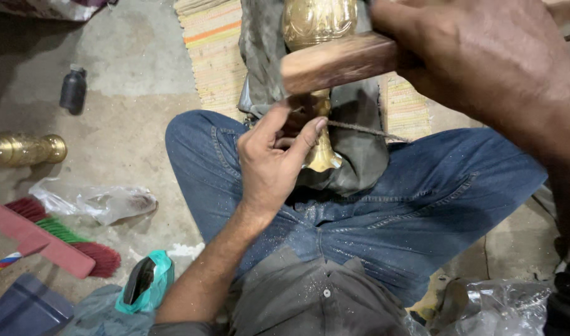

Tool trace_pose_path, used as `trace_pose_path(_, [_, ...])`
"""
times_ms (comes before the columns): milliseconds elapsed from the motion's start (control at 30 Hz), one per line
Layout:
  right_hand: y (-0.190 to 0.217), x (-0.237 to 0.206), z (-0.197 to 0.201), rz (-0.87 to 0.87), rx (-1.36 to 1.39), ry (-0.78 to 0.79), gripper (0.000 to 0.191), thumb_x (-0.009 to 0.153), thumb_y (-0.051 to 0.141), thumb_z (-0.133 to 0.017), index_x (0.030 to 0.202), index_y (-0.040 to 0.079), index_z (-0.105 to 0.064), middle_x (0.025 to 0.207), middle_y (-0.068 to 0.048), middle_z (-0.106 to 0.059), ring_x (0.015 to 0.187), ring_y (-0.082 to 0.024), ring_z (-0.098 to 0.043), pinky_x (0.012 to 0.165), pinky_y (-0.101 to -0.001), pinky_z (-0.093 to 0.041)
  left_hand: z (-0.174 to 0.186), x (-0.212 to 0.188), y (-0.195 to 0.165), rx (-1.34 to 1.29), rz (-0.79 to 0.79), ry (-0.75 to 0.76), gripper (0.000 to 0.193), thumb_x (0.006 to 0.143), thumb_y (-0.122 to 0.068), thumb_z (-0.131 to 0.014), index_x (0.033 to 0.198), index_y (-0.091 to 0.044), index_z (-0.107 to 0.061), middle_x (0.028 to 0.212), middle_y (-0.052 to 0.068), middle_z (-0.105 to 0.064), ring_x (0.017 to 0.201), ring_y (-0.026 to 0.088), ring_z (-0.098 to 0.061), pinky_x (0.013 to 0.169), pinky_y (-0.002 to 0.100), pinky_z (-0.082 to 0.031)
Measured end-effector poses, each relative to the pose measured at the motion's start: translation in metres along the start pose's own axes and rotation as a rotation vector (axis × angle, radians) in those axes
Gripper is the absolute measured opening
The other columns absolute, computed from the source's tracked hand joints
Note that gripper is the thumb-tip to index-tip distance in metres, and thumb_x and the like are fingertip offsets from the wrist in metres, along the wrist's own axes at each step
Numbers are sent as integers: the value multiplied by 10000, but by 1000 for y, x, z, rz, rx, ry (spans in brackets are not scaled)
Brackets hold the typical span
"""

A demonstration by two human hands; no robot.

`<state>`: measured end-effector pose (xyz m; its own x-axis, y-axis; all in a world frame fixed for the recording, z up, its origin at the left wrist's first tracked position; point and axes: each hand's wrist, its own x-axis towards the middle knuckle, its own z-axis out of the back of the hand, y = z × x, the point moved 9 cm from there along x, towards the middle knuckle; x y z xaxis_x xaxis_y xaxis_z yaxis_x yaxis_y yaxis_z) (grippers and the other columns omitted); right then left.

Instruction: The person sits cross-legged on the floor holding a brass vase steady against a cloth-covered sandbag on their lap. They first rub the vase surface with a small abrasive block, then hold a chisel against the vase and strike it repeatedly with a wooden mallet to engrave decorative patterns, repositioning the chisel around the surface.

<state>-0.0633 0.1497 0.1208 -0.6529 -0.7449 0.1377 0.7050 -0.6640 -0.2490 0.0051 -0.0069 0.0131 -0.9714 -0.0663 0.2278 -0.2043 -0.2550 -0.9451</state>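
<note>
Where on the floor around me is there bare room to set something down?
Bare concrete lies between the black bottle, the striped mat and the left knee. The lower left is crowded: brass vase, plastic bag, broom, dustpan.

Bare floor (pixel 129 124) left; brush (pixel 61 239), bottle (pixel 73 90) obstruct.

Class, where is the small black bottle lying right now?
In the head view, the black bottle lies on the concrete floor at upper left, above the brass vase.
</note>
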Motion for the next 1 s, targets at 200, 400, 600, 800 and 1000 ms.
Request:
trace_pose_path(200, [4,15,6,-68,-21,146,175,939,240,-800,989,87,-730,703,-85,-660,592,-210,-676,526,-348,-560,2,-6,4,-71,20,-58,349,959,-90,-798,1258,10,-649,1008,60,-780,877,108,-746,782,278,-619])
trace_pose_path(400, [8,16,6,-29,-80,213,175,972,227,-763,1050,81,-706,765,-77,-689,613,-194,-688,549,-330,-576,1,-13,13,-34,-1,-80,341,924,-48,-819,1216,-9,-646,1008,54,-785,895,124,-777,811,272,-636])
trace_pose_path(600, [-13,-25,-2,-166,349,-121,377,915,234,-824,1199,38,-673,911,-132,-716,764,-236,-725,647,-373,-614,29,-22,17,-301,-17,-304,264,1023,18,-745,1247,-16,-610,1058,66,-718,912,155,-748,838,282,-637])
trace_pose_path(800, [19,-63,-68,-449,966,-155,250,900,156,-834,1066,71,-669,956,-109,-724,893,-209,-745,777,-398,-657,58,-11,27,-343,75,-278,216,1068,-35,-673,1270,-18,-598,1051,63,-715,913,143,-742,769,291,-657])
trace_pose_path(1000, [52,-81,-90,-601,1112,-155,363,820,101,-860,1108,-18,-672,966,-93,-720,883,-175,-708,777,-314,-573,20,0,18,-4,45,70,262,1037,-105,-683,1289,-40,-658,1103,76,-770,943,127,-754,728,267,-623])
